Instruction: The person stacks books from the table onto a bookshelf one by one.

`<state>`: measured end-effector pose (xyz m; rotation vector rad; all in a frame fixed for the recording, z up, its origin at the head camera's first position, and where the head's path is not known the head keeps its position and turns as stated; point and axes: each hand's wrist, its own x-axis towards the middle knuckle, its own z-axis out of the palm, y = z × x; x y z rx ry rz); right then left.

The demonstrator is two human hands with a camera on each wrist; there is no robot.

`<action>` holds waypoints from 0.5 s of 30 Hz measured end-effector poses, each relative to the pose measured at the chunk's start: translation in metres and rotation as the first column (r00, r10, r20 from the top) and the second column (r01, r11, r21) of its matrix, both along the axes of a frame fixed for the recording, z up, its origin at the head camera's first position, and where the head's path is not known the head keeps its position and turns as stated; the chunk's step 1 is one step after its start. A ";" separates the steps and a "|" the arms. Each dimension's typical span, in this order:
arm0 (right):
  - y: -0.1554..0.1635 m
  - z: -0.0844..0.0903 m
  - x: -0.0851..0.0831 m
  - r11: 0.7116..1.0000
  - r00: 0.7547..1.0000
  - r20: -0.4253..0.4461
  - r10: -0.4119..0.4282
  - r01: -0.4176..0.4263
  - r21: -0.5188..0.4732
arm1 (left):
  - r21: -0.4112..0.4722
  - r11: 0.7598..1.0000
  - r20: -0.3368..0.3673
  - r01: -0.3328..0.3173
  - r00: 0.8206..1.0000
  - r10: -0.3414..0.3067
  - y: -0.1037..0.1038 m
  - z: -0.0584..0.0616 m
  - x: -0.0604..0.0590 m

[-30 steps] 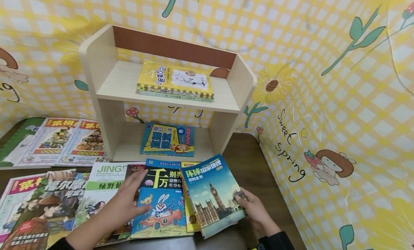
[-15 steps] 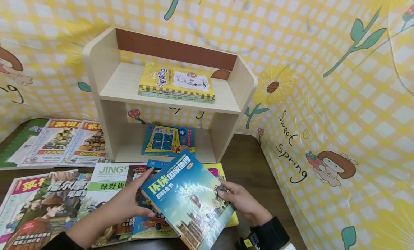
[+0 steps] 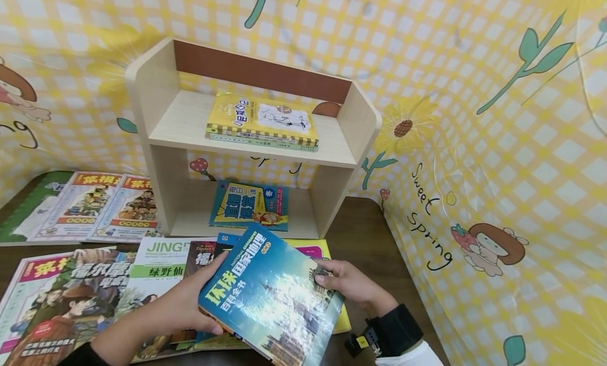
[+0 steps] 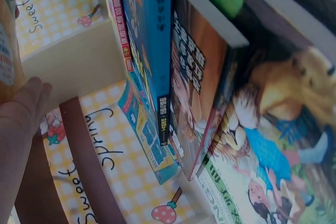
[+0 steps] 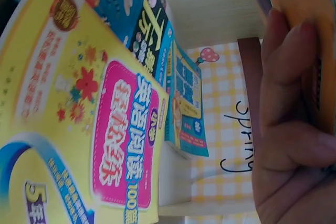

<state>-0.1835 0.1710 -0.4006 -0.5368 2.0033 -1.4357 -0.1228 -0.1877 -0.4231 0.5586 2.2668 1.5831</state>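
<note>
Seemingly lifted, blue book (image 3: 272,297) gripped by left hand (image 3: 182,308) and right hand (image 3: 348,284) fingers.

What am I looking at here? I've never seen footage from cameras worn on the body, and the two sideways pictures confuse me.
No machine here: a person works with bare hands. The wide picture comes from a camera on the head, looking down at a dark table. The other two come from cameras strapped to each wrist, so they look tilted and very close. Both hands hold one blue book above the table: the left hand grips its left edge, the right hand its right edge. Under it lie more books, among them a yellow book. Behind stands a small wooden shelf with books lying flat on both levels.
</note>
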 end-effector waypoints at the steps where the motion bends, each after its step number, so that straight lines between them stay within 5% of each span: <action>1: -0.001 0.000 -0.001 1.000 1.000 0.004 -0.004 0.004 -0.001 | 0.002 1.000 -0.014 -0.004 1.000 0.004 0.000 0.000 0.001; 8: -0.014 0.002 -0.010 0.997 0.996 0.023 -0.083 0.082 0.010 | -0.043 0.998 -0.063 -0.051 0.997 0.049 -0.003 0.001 0.004; 15: -0.020 0.004 -0.016 0.983 0.980 0.114 -0.162 0.171 -0.071 | -0.076 0.992 0.020 -0.098 0.995 0.100 -0.005 -0.001 0.005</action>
